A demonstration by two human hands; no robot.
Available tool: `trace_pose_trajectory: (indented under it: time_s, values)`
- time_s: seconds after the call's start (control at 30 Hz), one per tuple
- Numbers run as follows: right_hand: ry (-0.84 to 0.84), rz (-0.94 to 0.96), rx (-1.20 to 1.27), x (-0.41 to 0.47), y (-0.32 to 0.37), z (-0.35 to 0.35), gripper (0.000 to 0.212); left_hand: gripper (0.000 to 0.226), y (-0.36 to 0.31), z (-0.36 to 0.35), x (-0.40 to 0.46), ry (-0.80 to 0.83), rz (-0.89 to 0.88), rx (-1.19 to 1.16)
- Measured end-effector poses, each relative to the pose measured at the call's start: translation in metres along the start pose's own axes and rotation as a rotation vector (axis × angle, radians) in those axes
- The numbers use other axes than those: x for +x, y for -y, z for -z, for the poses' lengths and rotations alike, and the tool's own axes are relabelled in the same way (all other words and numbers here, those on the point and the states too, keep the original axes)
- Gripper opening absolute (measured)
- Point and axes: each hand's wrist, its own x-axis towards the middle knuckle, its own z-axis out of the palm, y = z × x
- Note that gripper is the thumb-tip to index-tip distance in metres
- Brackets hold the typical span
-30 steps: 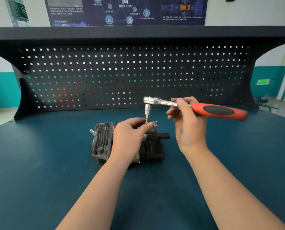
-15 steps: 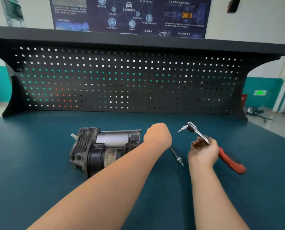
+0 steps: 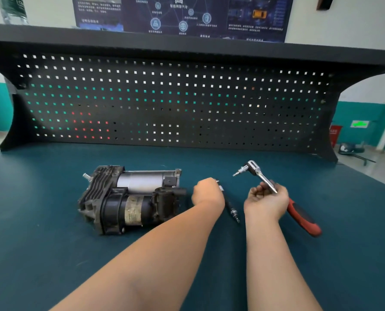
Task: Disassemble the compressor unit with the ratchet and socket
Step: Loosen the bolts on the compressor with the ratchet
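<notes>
The compressor unit (image 3: pixel 131 198) lies on its side on the blue-green bench, left of centre: dark finned head, silver cylinder, black motor. A long dark bolt (image 3: pixel 231 208) lies on the bench to its right. My left hand (image 3: pixel 207 193) sits at the bolt's far end with curled fingers that seem to pinch it; the fingertips are hidden. My right hand (image 3: pixel 265 198) grips the steel shaft of the ratchet (image 3: pixel 253 168). The ratchet head with its bit points up and left, clear of the compressor. Its red handle (image 3: pixel 303 218) slants down to the right.
A black pegboard (image 3: pixel 164 104) with a shelf above closes off the back of the bench (image 3: pixel 52 254). The bench's right edge drops off to the workshop floor. A water bottle (image 3: pixel 12 10) stands on the shelf at top left.
Both hands have left the compressor. The left hand carried a long bolt to the bench on the compressor's right. The right hand lowered the ratchet and turned its head upward.
</notes>
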Motion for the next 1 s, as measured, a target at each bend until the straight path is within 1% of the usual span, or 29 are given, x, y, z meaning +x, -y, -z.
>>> trace_pose_trajectory:
  time_s: [0.1, 0.23, 0.27, 0.33, 0.37, 0.4, 0.47, 0.5, 0.57, 0.67, 0.77, 0.8, 0.83, 0.9, 0.93, 1.0]
  values:
    - [0.033, -0.028, 0.028, 0.001, 0.000, -0.003, 0.022, 0.023, -0.001, 0.003, -0.004, -0.021, -0.038, 0.055]
    - [0.096, -0.079, 0.096, 0.001, 0.002, -0.006, 0.023, 0.023, -0.009, 0.019, -0.034, -0.084, -0.261, 0.219]
    - [0.107, -0.094, 0.121, 0.000, 0.003, -0.007, 0.023, 0.021, -0.008, 0.026, -0.046, -0.120, -0.328, 0.269]
    - [0.124, -0.127, 0.161, -0.002, 0.003, -0.008, 0.023, 0.015, 0.001, 0.041, -0.065, -0.290, -0.464, 0.398]
    - [0.132, -0.140, 0.171, -0.003, 0.002, -0.009, 0.022, 0.014, 0.010, 0.051, -0.069, -0.378, -0.477, 0.475]
    - [0.145, -0.150, 0.172, -0.006, 0.000, -0.009, 0.022, 0.016, 0.020, 0.060, -0.069, -0.423, -0.436, 0.531]
    - [0.184, -0.165, 0.152, -0.014, -0.005, -0.008, 0.020, 0.022, 0.041, 0.075, -0.068, -0.374, -0.279, 0.565]
    - [0.202, -0.173, 0.136, -0.019, -0.007, -0.007, 0.020, 0.024, 0.050, 0.079, -0.068, -0.316, -0.219, 0.550]
    - [0.223, -0.194, 0.107, -0.027, -0.012, -0.005, 0.020, 0.029, 0.060, 0.079, -0.069, -0.251, -0.203, 0.532]
    - [0.234, -0.237, 0.087, -0.038, -0.018, -0.002, 0.020, 0.036, 0.072, 0.079, -0.075, -0.292, -0.203, 0.446]
    - [0.244, -0.281, 0.087, -0.048, -0.027, -0.002, 0.020, 0.060, 0.098, 0.090, -0.086, -0.394, -0.094, 0.265]
    - [0.256, -0.293, 0.077, -0.053, -0.030, -0.004, 0.020, 0.061, 0.110, 0.096, -0.090, -0.432, -0.110, 0.206]
    - [0.276, -0.302, 0.058, -0.058, -0.033, -0.006, 0.020, 0.055, 0.124, 0.103, -0.095, -0.445, -0.157, 0.129]
    - [0.340, -0.310, 0.002, -0.071, -0.040, -0.012, 0.018, 0.042, 0.148, 0.120, -0.104, -0.407, -0.283, -0.093]
    - [0.375, -0.310, -0.028, -0.079, -0.044, -0.015, 0.018, 0.043, 0.159, 0.129, -0.107, -0.361, -0.322, -0.169]
    - [0.447, -0.293, -0.096, -0.097, -0.052, -0.019, 0.026, 0.054, 0.179, 0.144, -0.110, -0.279, -0.371, -0.270]
